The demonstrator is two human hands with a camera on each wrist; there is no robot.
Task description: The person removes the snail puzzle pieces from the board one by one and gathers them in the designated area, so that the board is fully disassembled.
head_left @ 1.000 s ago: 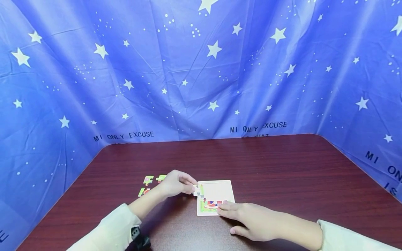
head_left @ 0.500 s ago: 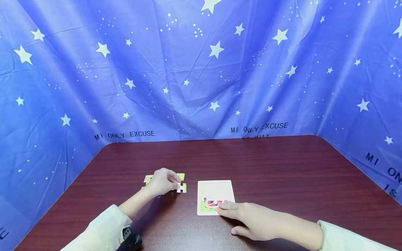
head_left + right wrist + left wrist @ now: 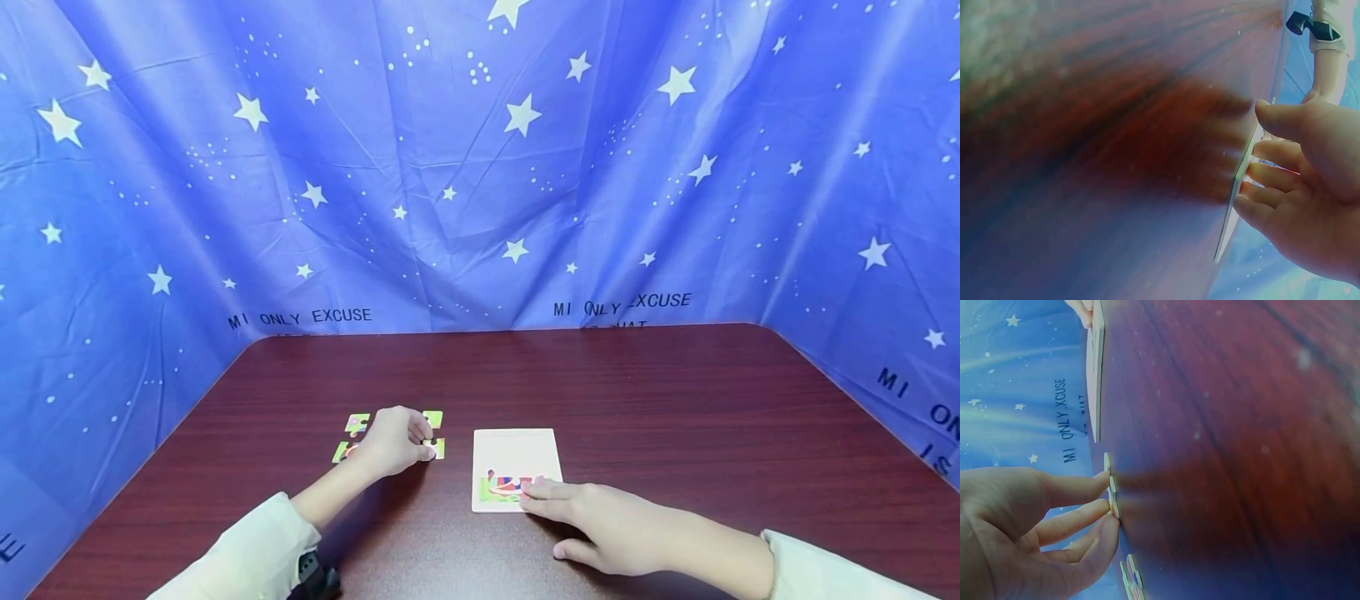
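A white square puzzle board (image 3: 516, 450) lies on the table, with a colourful picture in red, blue and green along its near edge. Across its near right corner rest the extended fingers of my right hand (image 3: 611, 529), which cover part of that picture. Left of the board, my left hand (image 3: 392, 442) pinches a green-and-white puzzle piece (image 3: 438, 449) at table level. In the left wrist view its fingertips meet the edge of a thin piece (image 3: 1114, 499). Around this hand lie further jigsaw pieces, one behind its fingertips (image 3: 433, 418); the hand hides some of them.
Two more pieces show left of the left hand, an upper one (image 3: 357, 423) and a lower one (image 3: 342, 452). The dark red wooden table (image 3: 637, 400) reaches back to a blue star-printed curtain (image 3: 450, 167). A black device (image 3: 315, 575) sits at the left sleeve.
My left hand has drawn back leftward from the board's left edge to the loose pieces, bringing a piece down among them. The right hand stays on the board.
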